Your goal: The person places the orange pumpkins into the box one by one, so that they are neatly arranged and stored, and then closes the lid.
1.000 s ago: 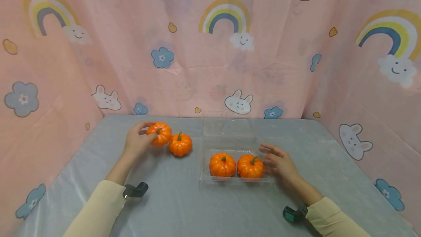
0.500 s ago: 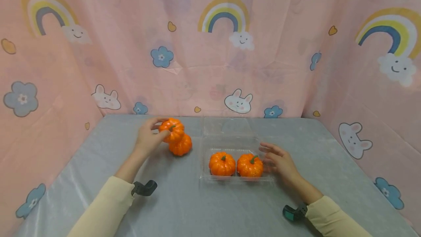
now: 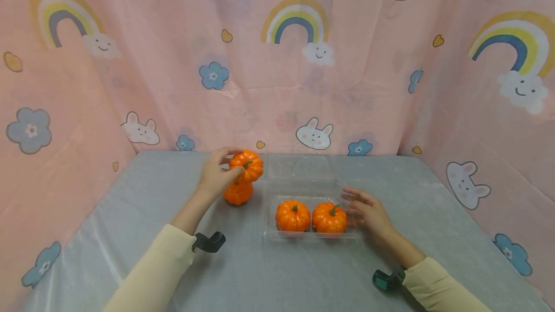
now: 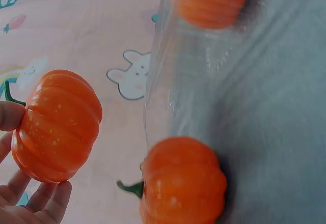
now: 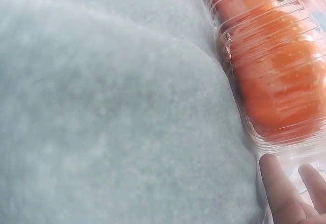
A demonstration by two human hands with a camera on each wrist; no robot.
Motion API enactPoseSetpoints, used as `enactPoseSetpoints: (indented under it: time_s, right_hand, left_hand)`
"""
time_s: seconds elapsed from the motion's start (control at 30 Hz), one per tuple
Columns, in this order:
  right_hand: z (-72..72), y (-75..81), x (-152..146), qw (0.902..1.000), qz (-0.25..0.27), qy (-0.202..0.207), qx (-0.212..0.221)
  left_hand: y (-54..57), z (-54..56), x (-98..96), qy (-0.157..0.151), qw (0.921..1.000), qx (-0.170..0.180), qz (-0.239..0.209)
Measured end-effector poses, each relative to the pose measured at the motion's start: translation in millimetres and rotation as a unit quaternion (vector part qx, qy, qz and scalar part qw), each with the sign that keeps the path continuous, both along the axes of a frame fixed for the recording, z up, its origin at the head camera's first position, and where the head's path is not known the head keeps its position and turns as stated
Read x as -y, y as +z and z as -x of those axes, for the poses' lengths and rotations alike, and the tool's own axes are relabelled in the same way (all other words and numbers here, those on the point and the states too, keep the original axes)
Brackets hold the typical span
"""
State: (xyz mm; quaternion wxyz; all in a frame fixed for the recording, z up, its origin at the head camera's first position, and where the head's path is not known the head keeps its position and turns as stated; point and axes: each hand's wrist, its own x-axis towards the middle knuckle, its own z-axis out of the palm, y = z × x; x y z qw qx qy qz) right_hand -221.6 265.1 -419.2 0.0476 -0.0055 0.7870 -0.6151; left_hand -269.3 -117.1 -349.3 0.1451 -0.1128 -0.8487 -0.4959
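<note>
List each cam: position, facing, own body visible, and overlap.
Head: on the head, facing forward and down over table and box to curtain; shows left hand, right hand, sleeves.
Left wrist: on that wrist, facing the held pumpkin and curtain, image turned sideways; thumb and fingers at left and lower left.
Right wrist: on that wrist, facing the table and the box's ribbed side with boxed pumpkins; fingers lower right.
Shared: head and left wrist both show the held pumpkin.
</note>
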Motion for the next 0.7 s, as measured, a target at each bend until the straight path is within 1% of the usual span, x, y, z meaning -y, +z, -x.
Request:
enactPoseSetpoints:
  time_s: [0.2,0.5,0.7]
  right_hand:
    - [0.8,-0.8,0.0,0.9999,-0.011,-0.002,0.004]
    - [0.9,-1.2,0.5,0.9999,-0.014,-0.003,0.006]
    - [0.0,-0.4,0.7,0.9999,-0.013,0.002,0.001]
  left_hand:
    - [2.6,2.8,-15.5,-0.011,0.9999,-0.002,-0.009]
    - [1.6,5.1,-36.5,-0.037,0.9991,-0.018,-0.009]
    - [0.6,4.3,-51.4,-0.047,0.9988,-0.008,0.007]
